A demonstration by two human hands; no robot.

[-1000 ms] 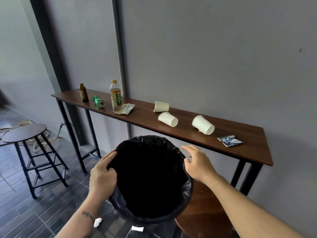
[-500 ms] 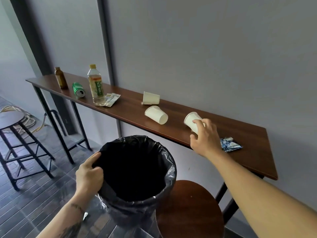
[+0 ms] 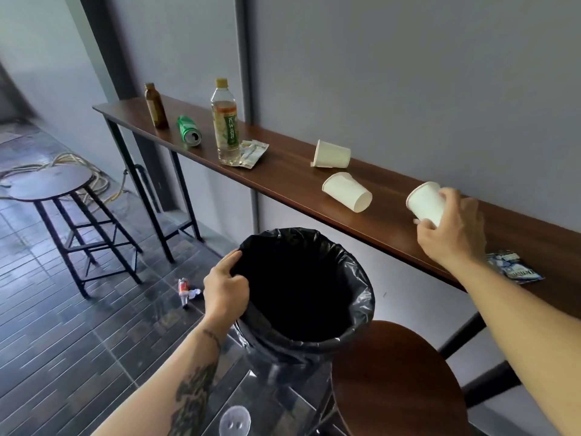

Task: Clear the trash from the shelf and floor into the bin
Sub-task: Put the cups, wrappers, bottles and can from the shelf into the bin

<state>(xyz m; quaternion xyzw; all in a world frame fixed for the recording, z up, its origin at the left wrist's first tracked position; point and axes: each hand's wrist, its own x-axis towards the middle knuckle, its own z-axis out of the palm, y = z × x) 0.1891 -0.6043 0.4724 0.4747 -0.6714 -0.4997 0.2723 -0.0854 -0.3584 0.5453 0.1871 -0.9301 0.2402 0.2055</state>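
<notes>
Since the frame half a second back, the right hand (image 3: 452, 228) has closed round the white paper cup (image 3: 426, 202) at the right of the long dark-brown wooden shelf (image 3: 283, 171) and raised it off the wood; the cup now sits tilted in the curled fingers, its open mouth turned up and to the left, thumb on the near side and fingers wrapped over the far side. The left hand (image 3: 224, 292) keeps its place on the left rim of the round bin lined with a black plastic bag (image 3: 355, 313), thumb and fingers pinching a fold of the liner.

Two more white paper cups lie on their sides on the shelf: one (image 3: 347, 191) just left of the lifted cup, another (image 3: 332, 154) farther back near the grey wall. Farther left stand a clear plastic bottle with a yellow cap and green label (image 3: 224, 121) and, beyond it, a small brown glass bottle (image 3: 155, 105); between them a green drink can (image 3: 188, 132) lies on its side. A crumpled pale-green wrapper (image 3: 253, 149) rests against the clear bottle's base. A blue and white sachet (image 3: 515, 269) lies on the shelf just right of the right forearm.

On the dark tiled floor (image 3: 63, 325), left of the bin, lie small crumpled wrappers (image 3: 188, 291). A round brown wooden stool (image 3: 396, 382) stands just right of the bin, and a dark stool with a black metal frame (image 3: 53, 184) stands far left.
</notes>
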